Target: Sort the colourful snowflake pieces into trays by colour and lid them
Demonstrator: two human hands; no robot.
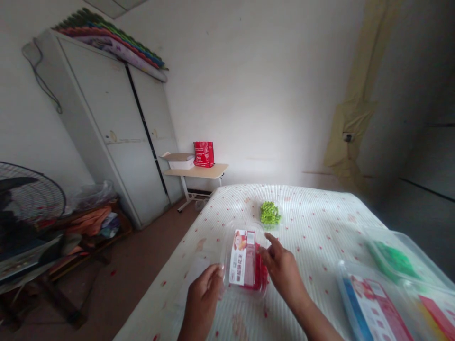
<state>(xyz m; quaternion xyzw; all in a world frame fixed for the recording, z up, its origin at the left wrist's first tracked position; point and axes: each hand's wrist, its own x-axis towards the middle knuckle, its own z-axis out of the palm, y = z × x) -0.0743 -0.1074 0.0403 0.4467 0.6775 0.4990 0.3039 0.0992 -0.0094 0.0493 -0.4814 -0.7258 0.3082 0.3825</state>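
A clear plastic box (237,289) with a printed white-and-red label and red contents is tilted up in front of me, over the bed. My left hand (206,289) grips its left edge, thumb on top. At its right edge, my right hand (279,260) has its fingers bent against the rim, the forefinger reaching along the top corner. The undersides of both grips are hidden. Just beyond the box, a bright green cluster of small pieces (270,213) sits in a clear tray. A faint translucent sheet or lid (194,279) lies beside my left hand; I cannot tell which.
To the right on the bed (316,222) are a clear box with green contents (394,258), a labelled box with blue contents (373,303) and one showing yellow (423,308). A fan (28,194) stands left. A small table (199,171) bears a red bag (204,154).
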